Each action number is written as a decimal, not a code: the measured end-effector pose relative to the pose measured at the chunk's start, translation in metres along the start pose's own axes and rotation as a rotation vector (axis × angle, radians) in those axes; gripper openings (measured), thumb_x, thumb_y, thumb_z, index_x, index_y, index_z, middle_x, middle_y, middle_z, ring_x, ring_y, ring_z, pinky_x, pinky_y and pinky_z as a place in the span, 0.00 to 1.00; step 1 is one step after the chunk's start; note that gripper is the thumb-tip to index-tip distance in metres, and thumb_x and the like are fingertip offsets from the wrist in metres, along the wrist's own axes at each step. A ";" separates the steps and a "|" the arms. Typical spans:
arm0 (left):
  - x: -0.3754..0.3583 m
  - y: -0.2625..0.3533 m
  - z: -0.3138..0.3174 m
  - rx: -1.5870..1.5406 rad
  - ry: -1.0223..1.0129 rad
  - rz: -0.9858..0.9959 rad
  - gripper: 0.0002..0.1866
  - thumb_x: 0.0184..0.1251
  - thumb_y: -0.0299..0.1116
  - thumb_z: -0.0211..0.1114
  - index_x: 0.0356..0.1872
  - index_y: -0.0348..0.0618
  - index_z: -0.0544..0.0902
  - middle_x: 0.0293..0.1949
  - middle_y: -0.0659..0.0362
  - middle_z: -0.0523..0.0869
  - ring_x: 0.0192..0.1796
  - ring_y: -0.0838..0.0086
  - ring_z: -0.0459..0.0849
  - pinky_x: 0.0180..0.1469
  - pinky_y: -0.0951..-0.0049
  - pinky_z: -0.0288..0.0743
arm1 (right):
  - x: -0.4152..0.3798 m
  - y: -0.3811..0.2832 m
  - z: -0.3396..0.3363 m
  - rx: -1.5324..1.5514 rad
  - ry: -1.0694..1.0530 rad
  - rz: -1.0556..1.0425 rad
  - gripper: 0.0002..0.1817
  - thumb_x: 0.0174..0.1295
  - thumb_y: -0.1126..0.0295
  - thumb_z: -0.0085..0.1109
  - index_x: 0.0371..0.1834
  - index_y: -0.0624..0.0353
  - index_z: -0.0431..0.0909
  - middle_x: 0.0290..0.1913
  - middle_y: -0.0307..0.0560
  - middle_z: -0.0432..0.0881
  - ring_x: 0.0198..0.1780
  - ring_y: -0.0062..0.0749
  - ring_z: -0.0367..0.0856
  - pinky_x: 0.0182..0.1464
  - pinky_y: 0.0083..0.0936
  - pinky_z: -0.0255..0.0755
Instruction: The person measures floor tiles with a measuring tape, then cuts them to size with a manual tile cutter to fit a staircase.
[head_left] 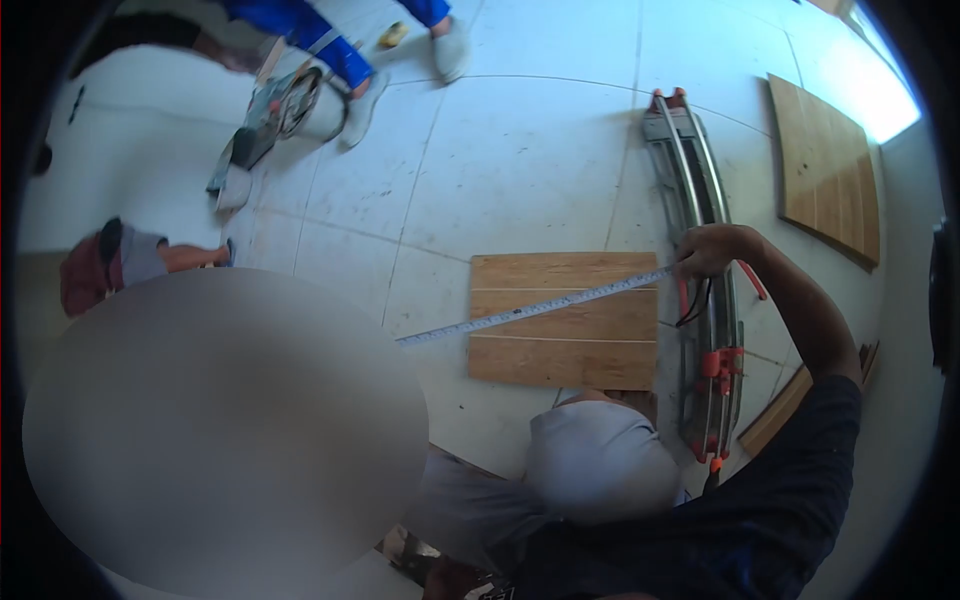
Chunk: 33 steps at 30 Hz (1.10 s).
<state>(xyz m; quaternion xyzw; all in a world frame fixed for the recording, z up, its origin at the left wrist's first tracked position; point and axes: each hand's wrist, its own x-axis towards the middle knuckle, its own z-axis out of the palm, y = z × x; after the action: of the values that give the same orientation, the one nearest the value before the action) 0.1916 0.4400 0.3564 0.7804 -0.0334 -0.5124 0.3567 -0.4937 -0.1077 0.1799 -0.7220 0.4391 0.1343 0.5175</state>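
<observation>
My right hand [712,250] is closed around the case end of a tape measure, whose case is mostly hidden by the fingers. From there the pale tape measure blade [545,306] runs left and slightly down, crossing above a wood-look panel [560,365] with two light lines on it. The blade's far end meets the edge of a large grey blurred patch. A black strap hangs below my right hand. Beneath that hand lies a long tile cutter [712,330] with metal rails and red parts. My left hand does not show; the blurred patch covers that side.
Another wood-look panel [825,165] stands at the upper right, and wooden strips [780,410] lie lower right. A person in blue trousers [335,50] is at the top, near a bucket [325,105] and a machine [258,125]. My knee [600,455] is below the panel.
</observation>
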 end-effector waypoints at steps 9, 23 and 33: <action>0.093 0.295 0.248 0.608 -0.059 0.444 0.28 0.81 0.56 0.60 0.64 0.41 0.78 0.52 0.56 0.86 0.52 0.72 0.85 0.56 0.68 0.80 | -0.041 0.038 0.057 0.453 0.310 -0.037 0.23 0.74 0.52 0.59 0.37 0.64 0.87 0.28 0.41 0.83 0.30 0.28 0.80 0.35 0.33 0.73; 0.234 0.311 0.734 1.624 -0.849 1.403 0.31 0.71 0.51 0.69 0.65 0.35 0.81 0.54 0.44 0.90 0.53 0.55 0.90 0.58 0.59 0.81 | -0.338 -0.126 0.217 1.139 1.236 0.624 0.21 0.80 0.53 0.55 0.33 0.56 0.80 0.29 0.35 0.80 0.31 0.16 0.79 0.32 0.21 0.73; 0.263 0.188 0.774 1.325 -1.447 1.457 0.23 0.72 0.44 0.71 0.56 0.34 0.86 0.50 0.45 0.92 0.54 0.57 0.91 0.60 0.60 0.81 | -0.383 -0.381 0.473 1.373 1.583 1.391 0.19 0.79 0.54 0.56 0.36 0.57 0.81 0.28 0.35 0.78 0.28 0.22 0.78 0.28 0.25 0.72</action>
<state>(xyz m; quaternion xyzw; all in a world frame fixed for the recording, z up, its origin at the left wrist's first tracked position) -0.2627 -0.2144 0.0928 0.1445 -0.9084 -0.3924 -0.0074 -0.2969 0.5214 0.4654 0.1969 0.8949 -0.3465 0.2008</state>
